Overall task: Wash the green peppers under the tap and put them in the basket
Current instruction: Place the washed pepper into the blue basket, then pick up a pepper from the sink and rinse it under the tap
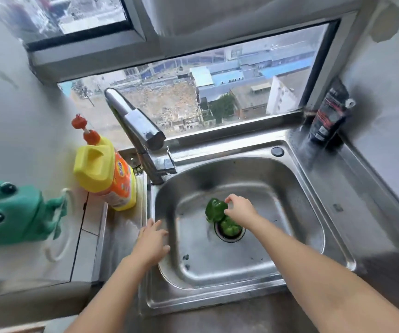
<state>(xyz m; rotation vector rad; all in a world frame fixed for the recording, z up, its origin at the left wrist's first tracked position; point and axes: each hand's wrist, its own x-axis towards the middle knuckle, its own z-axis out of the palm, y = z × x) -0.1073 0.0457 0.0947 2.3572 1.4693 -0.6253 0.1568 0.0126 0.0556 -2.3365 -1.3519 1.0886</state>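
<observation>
Your right hand [240, 209] hides part of the lower pepper [229, 228] in the drain beneath it. Whether its fingers pinch the upper pepper [215, 209] just left of them is unclear. The dark specks [186, 257] right of your left hand [151, 241] are too small to name. Far left of that hand, the frame edge cuts off the frog toy [13, 212].

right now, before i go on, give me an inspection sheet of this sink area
surface: steel sink, no water seen from the tap
job's things: upper pepper beside the drain, lower pepper in the drain; basket not seen
clutter: detergent bottle, green frog, dark pouch
hands: left hand rests on sink rim; right hand grips upper pepper
cables: white cord loop by frog
surroundings: window over rooftops
</observation>
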